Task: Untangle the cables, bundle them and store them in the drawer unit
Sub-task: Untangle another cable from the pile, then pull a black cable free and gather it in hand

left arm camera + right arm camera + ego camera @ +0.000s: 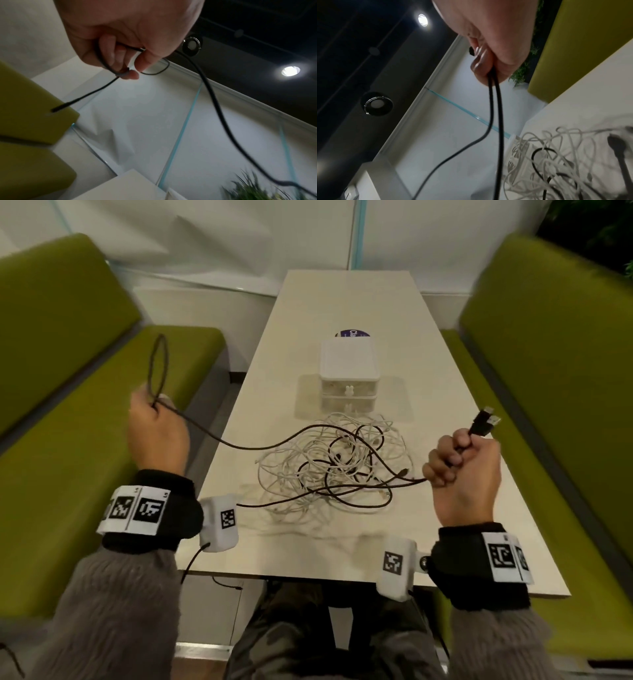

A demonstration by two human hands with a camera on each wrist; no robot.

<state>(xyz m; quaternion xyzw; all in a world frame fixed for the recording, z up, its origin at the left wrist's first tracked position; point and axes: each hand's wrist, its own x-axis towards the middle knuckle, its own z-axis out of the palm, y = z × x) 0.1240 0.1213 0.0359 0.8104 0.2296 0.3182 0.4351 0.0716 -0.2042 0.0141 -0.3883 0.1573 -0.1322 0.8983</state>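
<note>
A tangle of white cables (pixel 308 470) and black cables (pixel 356 484) lies on the beige table (pixel 342 302), in front of a white two-drawer unit (pixel 349 371) whose drawers are closed. My left hand (pixel 156 426) is raised over the left bench and grips a loop of black cable (pixel 158 364); the fingers (pixel 118 56) curl round it. My right hand (pixel 462 463) is fisted round two black cable strands (pixel 494 108), with their USB plugs (pixel 484 421) sticking out above the fist. The black cable sags from each hand into the pile.
Green upholstered benches (pixel 68 371) flank the table on both sides. A round purple sticker (pixel 352 333) lies behind the drawer unit. White wall panels close the far end. The white cable pile (pixel 556 155) spreads close under my right wrist.
</note>
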